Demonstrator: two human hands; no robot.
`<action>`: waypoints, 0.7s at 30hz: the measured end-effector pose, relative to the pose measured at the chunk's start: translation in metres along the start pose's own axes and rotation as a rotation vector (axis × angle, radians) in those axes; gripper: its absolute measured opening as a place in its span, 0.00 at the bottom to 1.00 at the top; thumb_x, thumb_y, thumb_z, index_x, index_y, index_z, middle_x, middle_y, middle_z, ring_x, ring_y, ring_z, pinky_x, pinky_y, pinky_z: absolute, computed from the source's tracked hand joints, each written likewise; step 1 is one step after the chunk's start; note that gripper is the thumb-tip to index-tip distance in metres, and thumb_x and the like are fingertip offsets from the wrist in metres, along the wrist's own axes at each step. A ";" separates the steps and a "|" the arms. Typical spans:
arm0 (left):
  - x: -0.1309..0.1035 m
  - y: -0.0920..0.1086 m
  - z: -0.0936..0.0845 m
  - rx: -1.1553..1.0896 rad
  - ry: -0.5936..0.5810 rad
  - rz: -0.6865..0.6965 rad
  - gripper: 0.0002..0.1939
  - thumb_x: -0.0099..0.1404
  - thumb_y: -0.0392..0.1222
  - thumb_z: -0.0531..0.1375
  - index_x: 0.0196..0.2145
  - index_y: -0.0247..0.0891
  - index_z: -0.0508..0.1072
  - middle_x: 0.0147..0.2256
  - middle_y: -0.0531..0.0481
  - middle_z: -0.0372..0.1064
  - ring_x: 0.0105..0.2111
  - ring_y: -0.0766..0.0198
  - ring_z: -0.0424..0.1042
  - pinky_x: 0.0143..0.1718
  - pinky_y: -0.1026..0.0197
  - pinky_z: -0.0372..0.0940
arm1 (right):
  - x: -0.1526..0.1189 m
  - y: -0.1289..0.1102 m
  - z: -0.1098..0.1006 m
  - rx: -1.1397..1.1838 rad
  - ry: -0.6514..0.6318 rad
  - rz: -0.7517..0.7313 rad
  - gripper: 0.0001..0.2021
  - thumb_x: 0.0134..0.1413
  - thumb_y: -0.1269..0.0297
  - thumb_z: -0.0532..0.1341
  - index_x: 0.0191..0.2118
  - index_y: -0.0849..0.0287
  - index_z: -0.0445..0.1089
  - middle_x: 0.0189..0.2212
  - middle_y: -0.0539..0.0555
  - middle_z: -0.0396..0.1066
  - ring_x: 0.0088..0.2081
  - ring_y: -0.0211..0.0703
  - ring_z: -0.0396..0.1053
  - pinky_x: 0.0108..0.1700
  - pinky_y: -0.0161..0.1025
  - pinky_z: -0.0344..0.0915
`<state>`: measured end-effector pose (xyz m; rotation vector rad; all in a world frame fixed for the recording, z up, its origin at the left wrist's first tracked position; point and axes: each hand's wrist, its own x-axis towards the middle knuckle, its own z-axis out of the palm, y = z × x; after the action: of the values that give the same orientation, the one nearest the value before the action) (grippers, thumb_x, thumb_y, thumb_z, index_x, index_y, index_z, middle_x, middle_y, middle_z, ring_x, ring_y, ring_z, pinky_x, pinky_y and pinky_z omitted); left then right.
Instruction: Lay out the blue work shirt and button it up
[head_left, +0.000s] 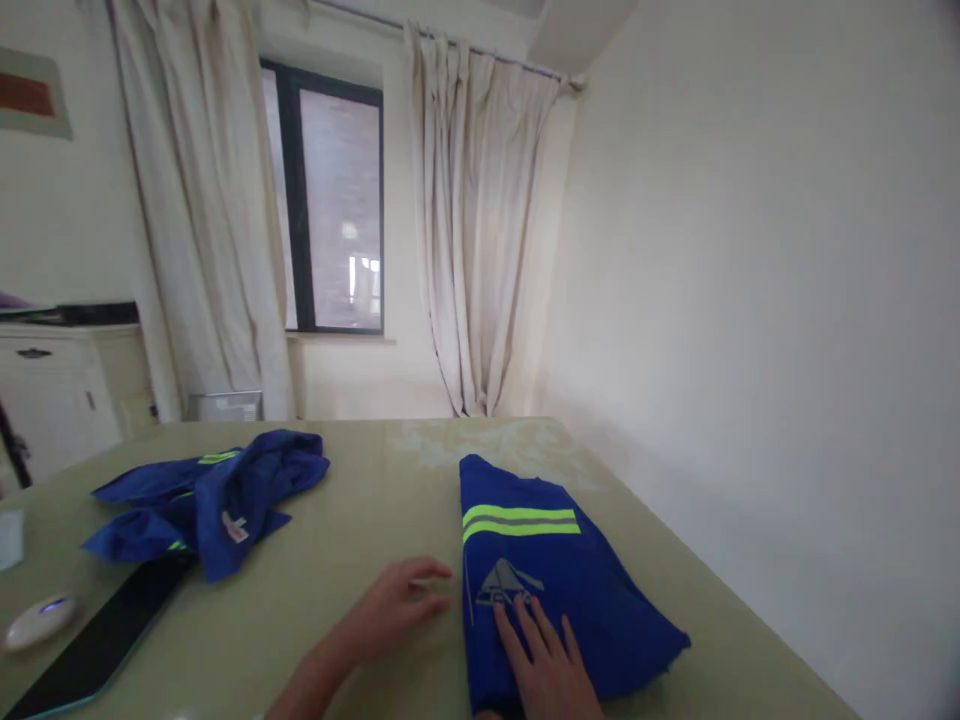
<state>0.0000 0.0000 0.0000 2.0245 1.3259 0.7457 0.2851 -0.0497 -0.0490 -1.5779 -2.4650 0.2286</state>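
A blue garment, folded, lies on the table at the right, with a yellow-green and grey reflective band and a grey printed logo. My right hand rests flat on its lower part, fingers spread just below the logo. Just left of the garment's folded edge, my left hand hovers over the table with fingers apart and nothing between them. A second blue garment lies crumpled at the left, showing reflective strips and a white label.
The pale green table runs along the wall on the right. A dark flat board and a white oval device lie at the left. A white cabinet and a curtained window stand beyond.
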 end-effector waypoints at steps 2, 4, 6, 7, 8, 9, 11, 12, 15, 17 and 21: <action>-0.002 -0.037 -0.023 0.272 0.329 -0.101 0.19 0.66 0.42 0.58 0.52 0.39 0.77 0.59 0.41 0.71 0.63 0.49 0.65 0.66 0.45 0.58 | 0.008 0.005 -0.005 -0.018 -0.033 -0.013 0.51 0.47 0.35 0.67 0.73 0.48 0.50 0.70 0.66 0.51 0.68 0.80 0.51 0.63 0.80 0.49; -0.011 -0.066 -0.039 0.519 0.604 -0.261 0.21 0.67 0.38 0.53 0.55 0.36 0.75 0.65 0.36 0.62 0.69 0.44 0.53 0.67 0.37 0.52 | 0.020 0.010 -0.017 -0.024 -0.053 -0.013 0.48 0.51 0.38 0.65 0.73 0.48 0.48 0.71 0.64 0.49 0.70 0.75 0.48 0.65 0.76 0.46; -0.022 -0.082 -0.052 0.674 0.787 -0.395 0.24 0.68 0.38 0.51 0.59 0.34 0.71 0.70 0.33 0.48 0.71 0.40 0.44 0.66 0.34 0.50 | 0.041 0.018 -0.033 -0.040 -0.064 0.021 0.44 0.56 0.42 0.61 0.73 0.49 0.47 0.72 0.62 0.48 0.71 0.69 0.47 0.67 0.73 0.43; -0.027 -0.086 -0.058 0.715 0.850 -0.442 0.25 0.69 0.40 0.51 0.62 0.35 0.68 0.72 0.33 0.42 0.72 0.38 0.40 0.65 0.33 0.49 | 0.054 0.024 -0.042 -0.055 -0.066 0.048 0.42 0.58 0.43 0.59 0.73 0.51 0.48 0.72 0.62 0.48 0.71 0.67 0.46 0.68 0.71 0.43; -0.031 -0.087 -0.064 0.737 0.904 -0.480 0.27 0.69 0.41 0.52 0.64 0.36 0.64 0.73 0.33 0.36 0.72 0.37 0.37 0.65 0.32 0.49 | 0.068 0.032 -0.050 -0.074 -0.066 0.072 0.41 0.59 0.44 0.59 0.73 0.52 0.49 0.72 0.62 0.48 0.71 0.65 0.46 0.68 0.70 0.43; -0.035 -0.088 -0.069 0.740 0.949 -0.519 0.29 0.69 0.43 0.52 0.66 0.38 0.61 0.73 0.33 0.31 0.72 0.35 0.36 0.64 0.32 0.50 | 0.083 0.042 -0.058 -0.095 -0.063 0.088 0.39 0.59 0.46 0.58 0.73 0.53 0.51 0.71 0.62 0.49 0.71 0.63 0.47 0.68 0.68 0.44; -0.039 -0.089 -0.079 0.713 0.997 -0.647 0.32 0.69 0.46 0.53 0.68 0.40 0.57 0.72 0.29 0.32 0.69 0.28 0.43 0.59 0.30 0.55 | 0.112 0.062 -0.068 -0.154 -0.021 0.144 0.34 0.60 0.52 0.57 0.71 0.50 0.55 0.70 0.58 0.54 0.70 0.59 0.52 0.68 0.62 0.47; -0.040 -0.091 -0.084 0.698 0.982 -0.719 0.31 0.69 0.47 0.52 0.68 0.40 0.58 0.71 0.27 0.39 0.67 0.26 0.49 0.56 0.30 0.58 | 0.124 0.071 -0.070 -0.198 0.031 0.206 0.32 0.60 0.55 0.57 0.69 0.49 0.59 0.69 0.58 0.58 0.68 0.58 0.55 0.68 0.60 0.49; -0.040 -0.102 -0.091 0.707 0.799 -0.822 0.27 0.70 0.47 0.49 0.62 0.34 0.67 0.59 0.27 0.65 0.58 0.29 0.63 0.51 0.35 0.62 | 0.142 0.092 -0.065 -0.288 0.210 0.418 0.29 0.61 0.66 0.53 0.67 0.60 0.63 0.65 0.65 0.64 0.64 0.59 0.62 0.65 0.56 0.54; -0.037 -0.108 -0.093 0.751 0.708 -0.772 0.25 0.71 0.44 0.47 0.59 0.32 0.71 0.53 0.32 0.72 0.56 0.36 0.66 0.52 0.39 0.62 | 0.141 0.098 -0.055 -0.288 0.367 0.460 0.30 0.60 0.71 0.50 0.68 0.66 0.61 0.66 0.68 0.61 0.64 0.59 0.61 0.64 0.53 0.57; -0.020 -0.100 -0.080 0.790 0.665 -0.536 0.21 0.72 0.40 0.47 0.54 0.37 0.75 0.53 0.40 0.76 0.60 0.48 0.66 0.65 0.38 0.48 | 0.128 0.086 -0.037 -0.097 0.616 0.277 0.27 0.60 0.68 0.50 0.63 0.63 0.67 0.63 0.63 0.65 0.64 0.56 0.61 0.65 0.53 0.56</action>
<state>-0.1237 0.0278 -0.0233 1.8205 2.7572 0.7213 0.3180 0.1033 -0.0222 -1.7019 -1.8119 -0.3017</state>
